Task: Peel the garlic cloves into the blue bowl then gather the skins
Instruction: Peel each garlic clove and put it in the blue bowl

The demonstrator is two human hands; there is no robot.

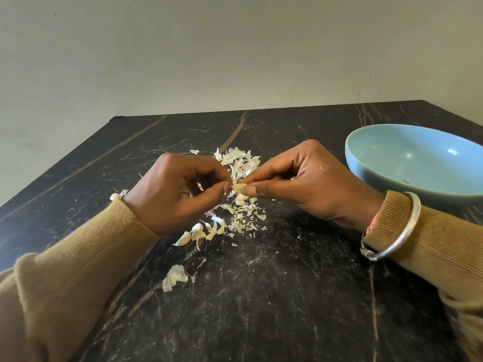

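the left hand [180, 189] and the right hand [308, 184] meet above the table [287, 296], both pinching one garlic clove [239, 187] between thumb and fingertips. under and behind them lies a pile of skins [241, 163], with more scraps toward the person. unpeeled cloves [198, 232] lie below the left hand, a loose skin piece [174, 277] nearer still. the blue bowl [415, 163] stands right of the right hand, a bangle [400, 231] on that wrist.

A pale garlic clove [239, 187] hangs above scattered skins [241, 163]; blue bowl [407, 165] seemingly near-empty.
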